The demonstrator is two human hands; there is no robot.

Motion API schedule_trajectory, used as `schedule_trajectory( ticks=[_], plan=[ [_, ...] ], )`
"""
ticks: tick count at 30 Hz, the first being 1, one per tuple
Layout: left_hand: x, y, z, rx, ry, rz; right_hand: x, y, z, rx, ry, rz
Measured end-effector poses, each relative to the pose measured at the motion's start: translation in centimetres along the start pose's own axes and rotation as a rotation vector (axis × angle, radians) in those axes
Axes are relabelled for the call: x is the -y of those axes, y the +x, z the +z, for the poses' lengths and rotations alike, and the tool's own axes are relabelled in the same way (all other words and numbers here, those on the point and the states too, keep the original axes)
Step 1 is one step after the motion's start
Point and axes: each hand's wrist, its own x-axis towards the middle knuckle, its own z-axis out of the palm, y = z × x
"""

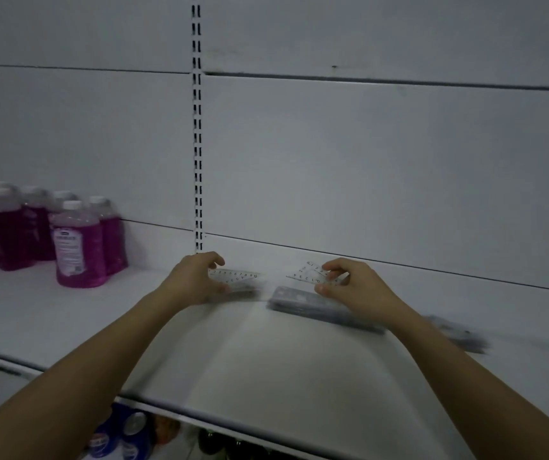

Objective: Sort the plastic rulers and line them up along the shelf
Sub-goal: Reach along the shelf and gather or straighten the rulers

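On the white shelf [250,360], a ruler stack [319,308] is lying near. Behind it, the left hand [193,282] and right hand [354,283] are each pinching a clear set square [240,277] [306,273]. The thin plastic could be slipping, I think.

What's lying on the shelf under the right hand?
Below the right hand, which pinches a clear triangular ruler, a grey stack of straight plastic rulers lies on the white shelf. The wrist covers the stack's right part.
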Motion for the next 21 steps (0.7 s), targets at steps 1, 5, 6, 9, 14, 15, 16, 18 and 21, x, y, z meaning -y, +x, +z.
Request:
schedule_trajectory(
  ticks=[1,5,6,9,14,15,16,18,21],
  plan=[
    [0.8,0.4,0.1,0.009,-0.003,-0.019,0.6,0.3,0.6,0.003,-0.016,-0.008],
    [2.8,1.8,1.2,0.027,-0.016,-0.043,2.1,1.6,2.3,0.014,-0.03,-0.014],
    [2.9,2.1,1.6,0.03,-0.014,-0.039,2.4,1.9,2.7,0.018,-0.032,-0.012],
    [3.1,2.8,2.5,0.046,0.005,-0.011,2.9,2.6,3.7,0.018,-0.037,-0.009],
    [3.3,2.8,2.6,0.072,0.072,0.041,3.6,3.5,5.2,0.044,-0.042,-0.01],
    [3.3,2.5,2.2,0.051,0.109,0.053,3.7,3.8,5.6,0.044,-0.039,-0.011],
    [3.3,2.0,1.8,0.023,0.133,0.067,4.0,4.2,5.9,0.046,-0.036,-0.013],
    [3.1,0.1,0.8,-0.028,0.143,0.108,4.6,5.1,6.8,0.056,-0.038,-0.023],
    [3.1,-4.3,0.4,0.008,0.081,0.237,6.0,6.8,8.4,0.103,-0.062,-0.052]
  ],
)
